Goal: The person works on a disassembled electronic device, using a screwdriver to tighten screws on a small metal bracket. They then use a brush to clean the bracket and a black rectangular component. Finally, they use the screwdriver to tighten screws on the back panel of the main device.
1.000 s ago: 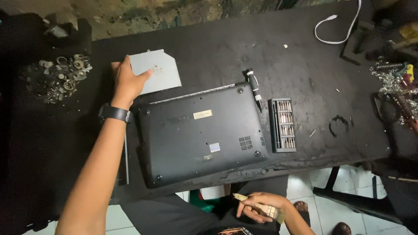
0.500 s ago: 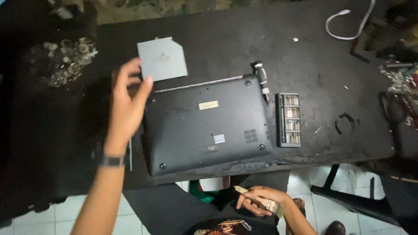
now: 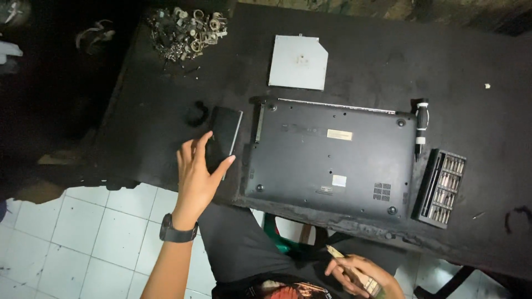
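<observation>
A black laptop (image 3: 327,158) lies bottom-up on the dark table (image 3: 388,61). My left hand (image 3: 197,174), with a watch on the wrist, rests fingers spread on a flat black rectangular piece (image 3: 223,135) just left of the laptop. A grey flat drive plate (image 3: 297,62) lies behind the laptop. My right hand (image 3: 357,274) is low by my lap, closed around a small pale stick-like thing (image 3: 346,263). A black screwdriver (image 3: 421,124) lies at the laptop's right edge, beside an open bit case (image 3: 441,187).
A heap of small metal parts (image 3: 185,27) sits at the table's far left. A small dark ring (image 3: 195,113) lies near the black piece. White tiled floor (image 3: 105,232) shows below the table's near edge.
My left hand has left the grey drive plate and come down to the black piece left of the laptop. The view has shifted left. The right hand stays by my lap.
</observation>
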